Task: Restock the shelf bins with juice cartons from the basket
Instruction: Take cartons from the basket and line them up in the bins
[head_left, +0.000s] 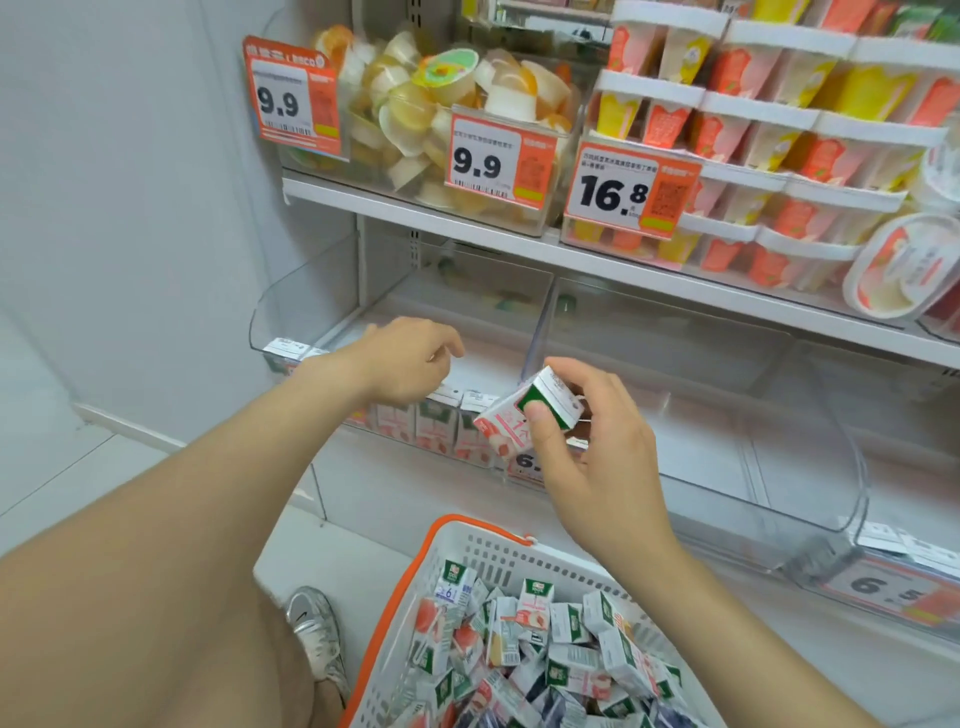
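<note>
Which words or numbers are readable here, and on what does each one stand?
"9.9": leftmost price tag.
"9.9": middle price tag.
"16.8": right upper price tag.
"6.5": lower right price tag.
"6.": half-covered tag behind the right hand; rest hidden.
Small print, cartons: too blurred.

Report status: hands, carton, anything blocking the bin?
Left hand empty, hovering over left bin. Right hand pinches tilted juice carton at bin front. Nothing seen blocking.

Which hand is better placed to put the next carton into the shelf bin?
Right. The right hand grips a juice carton near the shelf bin; the left hand hovers over it, empty.
</note>
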